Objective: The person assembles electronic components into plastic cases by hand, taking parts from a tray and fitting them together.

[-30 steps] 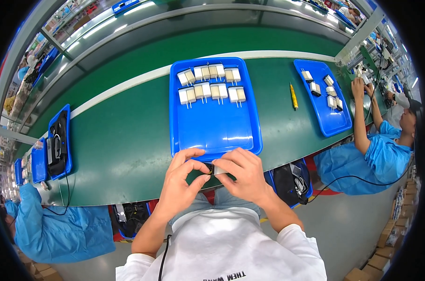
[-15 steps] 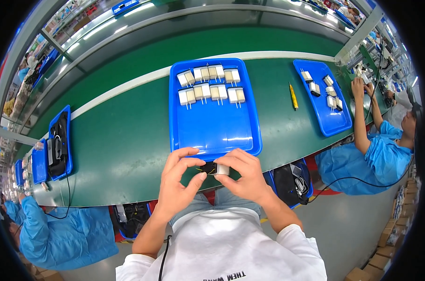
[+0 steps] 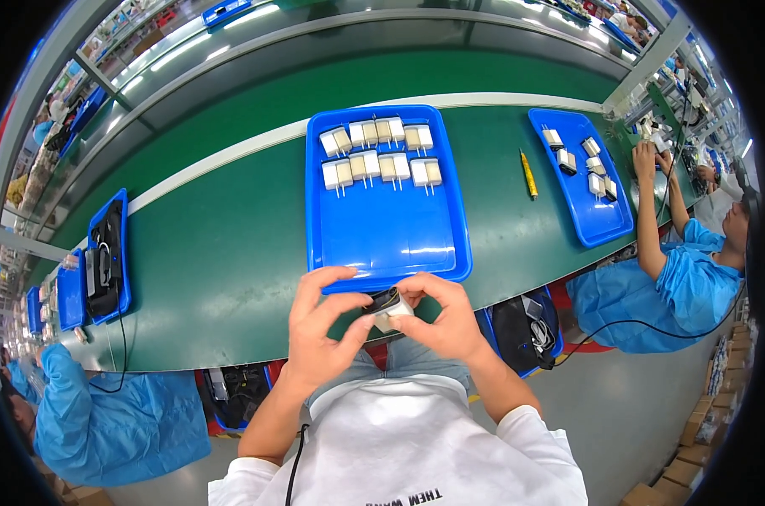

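Observation:
Just in front of the table's near edge, both hands are at a small power adapter (image 3: 393, 315) with a pale housing and a black part with thin yellow wires on its far side. My right hand (image 3: 447, 322) grips it from the right, thumb on the pale face and fingers behind. My left hand (image 3: 322, 327) pinches its left side with thumb and index fingertips. Partly hidden by fingers, the adapter's far end is hard to make out. Beyond the hands lies a blue tray (image 3: 382, 228) with several white-and-beige plug adapters (image 3: 366, 164) in two rows, prongs toward me.
A yellow pen-like tool (image 3: 528, 174) lies on the green table (image 3: 222, 253). Right of it, another blue tray (image 3: 585, 221) holds several adapters. A blue tray (image 3: 126, 291) with black gear stands at left. Co-workers in blue smocks (image 3: 644, 299) sit on both sides.
The adapter has tilted and turned in my fingers, showing more of its pale face with the black part now toward the tray. My right fingers have shifted around it.

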Tool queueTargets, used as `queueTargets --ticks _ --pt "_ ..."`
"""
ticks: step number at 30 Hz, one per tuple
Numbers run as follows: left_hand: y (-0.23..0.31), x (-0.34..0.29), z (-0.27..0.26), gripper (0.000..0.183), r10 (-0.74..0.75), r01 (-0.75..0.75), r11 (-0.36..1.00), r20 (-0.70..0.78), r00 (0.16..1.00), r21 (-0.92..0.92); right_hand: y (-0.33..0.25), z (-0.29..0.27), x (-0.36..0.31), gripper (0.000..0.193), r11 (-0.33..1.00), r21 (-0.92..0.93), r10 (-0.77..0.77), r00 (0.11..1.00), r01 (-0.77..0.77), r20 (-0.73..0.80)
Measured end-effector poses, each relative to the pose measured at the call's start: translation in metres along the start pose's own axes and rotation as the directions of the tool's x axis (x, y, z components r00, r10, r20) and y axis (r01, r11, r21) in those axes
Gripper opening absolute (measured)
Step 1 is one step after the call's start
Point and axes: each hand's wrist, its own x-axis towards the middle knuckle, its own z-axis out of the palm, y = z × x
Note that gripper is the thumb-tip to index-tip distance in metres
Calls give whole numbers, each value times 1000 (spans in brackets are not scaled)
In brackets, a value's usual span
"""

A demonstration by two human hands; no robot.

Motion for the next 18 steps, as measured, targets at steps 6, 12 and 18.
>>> queueTargets --ticks 6,12,18 --pt "-8 -8 -1 58 -52 35 973 -70 996 -227 8 2 -1 40 786 546 303 950 -290 68" --pt "-7 -11 11 71 10 -11 988 -7 1000 -154 11 7 0 34 690 637 360 926 -344 111" --pt "-12 -21 23 62 -267 234 879 -24 963 -415 7 6 0 32 679 621 387 910 -391 151"
